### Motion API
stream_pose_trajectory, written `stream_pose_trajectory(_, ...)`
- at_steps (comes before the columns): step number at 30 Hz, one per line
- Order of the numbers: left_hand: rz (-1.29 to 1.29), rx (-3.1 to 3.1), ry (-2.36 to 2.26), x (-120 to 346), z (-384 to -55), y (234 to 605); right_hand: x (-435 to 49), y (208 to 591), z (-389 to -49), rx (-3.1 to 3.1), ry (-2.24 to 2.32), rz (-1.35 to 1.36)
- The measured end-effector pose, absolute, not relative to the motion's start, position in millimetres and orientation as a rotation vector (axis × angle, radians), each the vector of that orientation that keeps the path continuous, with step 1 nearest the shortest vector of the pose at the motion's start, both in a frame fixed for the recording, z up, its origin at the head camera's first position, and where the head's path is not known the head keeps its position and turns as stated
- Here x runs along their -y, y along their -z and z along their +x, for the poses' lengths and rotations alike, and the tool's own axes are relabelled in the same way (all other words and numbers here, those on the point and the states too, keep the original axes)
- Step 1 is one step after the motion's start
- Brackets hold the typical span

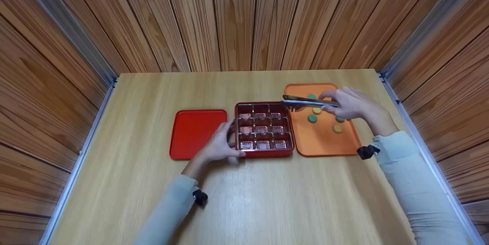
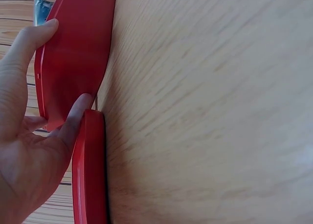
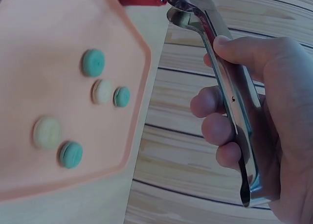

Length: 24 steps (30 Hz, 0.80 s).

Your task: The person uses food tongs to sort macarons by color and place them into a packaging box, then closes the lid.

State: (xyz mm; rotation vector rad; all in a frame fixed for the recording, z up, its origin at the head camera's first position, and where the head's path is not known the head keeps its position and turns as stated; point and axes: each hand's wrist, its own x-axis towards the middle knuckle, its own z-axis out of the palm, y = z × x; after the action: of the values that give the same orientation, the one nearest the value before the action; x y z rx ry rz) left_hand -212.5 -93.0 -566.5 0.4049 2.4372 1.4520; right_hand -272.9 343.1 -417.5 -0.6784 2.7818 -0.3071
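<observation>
In my right hand (image 1: pixel 347 103) I grip metal tongs (image 3: pixel 234 101), thumb on one arm and fingers curled round the other. The tong tips reach over the back right corner of a red box (image 1: pixel 267 154). A clear divided insert (image 1: pixel 262 122) fills the box, with pinkish patches in two left compartments. My left hand (image 1: pixel 219 143) rests against the box's near left corner, thumb on its front wall and fingers along its left side. Green macarons (image 3: pixel 93 62) and cream-yellow macarons (image 1: pixel 337 128) lie scattered on an orange tray (image 1: pixel 324 145), below the right hand.
A flat red lid (image 1: pixel 195 134) lies left of the box, close by the left hand. The orange tray stands at the box's right side. Wood-look panels (image 1: pixel 237 19) rise behind the wooden table (image 1: pixel 259 199) and at both sides.
</observation>
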Motion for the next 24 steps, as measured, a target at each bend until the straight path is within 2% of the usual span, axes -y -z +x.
stream_pose_trajectory(24, 0.387, -2.429, -1.462, 94, -212, 566, -288, 422, -285, -2.731, 0.314, -0.745)
